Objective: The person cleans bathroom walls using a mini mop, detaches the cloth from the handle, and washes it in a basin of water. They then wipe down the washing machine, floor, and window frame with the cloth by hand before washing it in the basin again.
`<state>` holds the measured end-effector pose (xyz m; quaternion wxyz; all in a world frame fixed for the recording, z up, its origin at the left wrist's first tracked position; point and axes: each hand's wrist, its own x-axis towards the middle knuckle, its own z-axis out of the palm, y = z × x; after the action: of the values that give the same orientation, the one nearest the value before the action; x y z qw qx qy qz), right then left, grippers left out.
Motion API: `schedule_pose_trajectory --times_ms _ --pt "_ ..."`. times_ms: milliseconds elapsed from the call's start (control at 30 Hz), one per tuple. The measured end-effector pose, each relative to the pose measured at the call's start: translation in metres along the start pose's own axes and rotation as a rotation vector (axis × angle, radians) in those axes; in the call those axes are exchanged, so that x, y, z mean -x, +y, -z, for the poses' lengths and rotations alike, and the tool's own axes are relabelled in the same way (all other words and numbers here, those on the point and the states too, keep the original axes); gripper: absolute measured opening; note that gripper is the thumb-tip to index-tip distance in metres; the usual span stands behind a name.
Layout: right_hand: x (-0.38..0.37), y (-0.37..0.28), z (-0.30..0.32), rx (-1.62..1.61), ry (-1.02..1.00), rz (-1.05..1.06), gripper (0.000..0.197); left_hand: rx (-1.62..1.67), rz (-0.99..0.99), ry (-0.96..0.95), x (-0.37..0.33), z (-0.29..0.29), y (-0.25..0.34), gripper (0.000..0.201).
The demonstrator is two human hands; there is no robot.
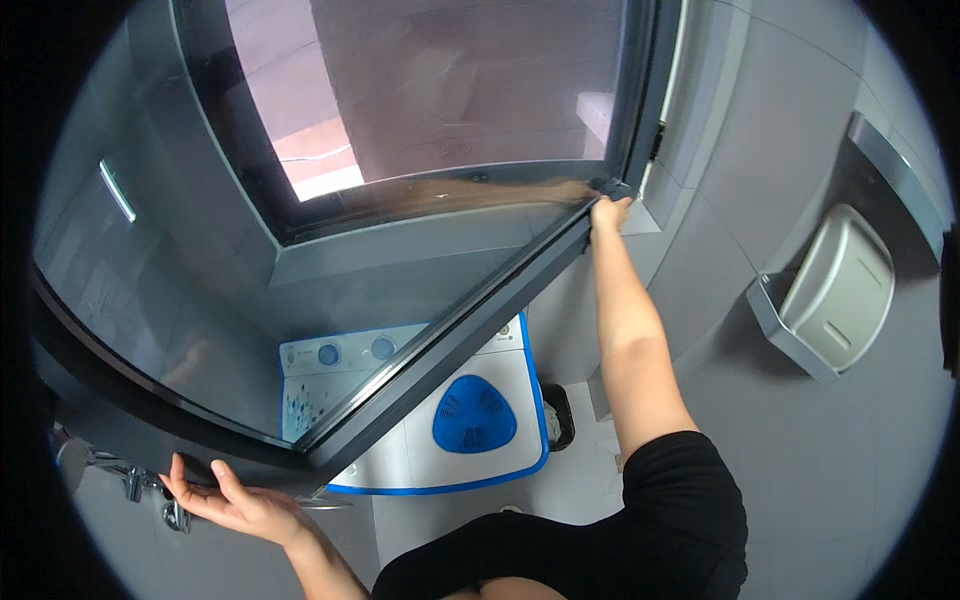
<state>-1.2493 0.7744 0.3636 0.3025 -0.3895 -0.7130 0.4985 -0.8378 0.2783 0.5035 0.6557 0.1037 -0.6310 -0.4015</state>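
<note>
A dark-framed glass window sash point(430, 380) stands swung inward across the view. My left hand point(240, 508) is at the sash's lower left, thumb and fingers spread, the fingertips against the dark frame. Stretched forward, my right arm reaches the corner where the sash meets the fixed window frame point(628, 130). There my right hand point(609, 213) is closed on a dark, bunched cloth point(612, 187), pressed at the frame's corner. The cloth is partly hidden by my fingers.
Below the sash stands a white washing machine point(395, 460) with blue trim and a blue lid panel. A small black bin point(562, 415) sits beside it. On the right wall hangs a pale holder point(845, 290). Metal tap fittings point(135, 480) are at lower left.
</note>
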Motion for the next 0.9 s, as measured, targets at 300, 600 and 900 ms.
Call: schedule_pose_trajectory --times_ms 300,600,900 --pt "-0.133 0.023 0.010 -0.220 -0.011 0.123 0.058 -0.017 -0.068 0.071 0.001 -0.014 -0.015 0.037" --pt "0.040 -0.006 0.019 0.167 -0.013 0.225 0.065 -0.145 -0.095 -0.073 -0.003 0.009 0.011 0.037" --pt "0.317 0.028 0.076 -0.180 -0.362 0.156 0.061 0.205 -0.110 -0.443 -0.011 0.048 0.023 0.042"
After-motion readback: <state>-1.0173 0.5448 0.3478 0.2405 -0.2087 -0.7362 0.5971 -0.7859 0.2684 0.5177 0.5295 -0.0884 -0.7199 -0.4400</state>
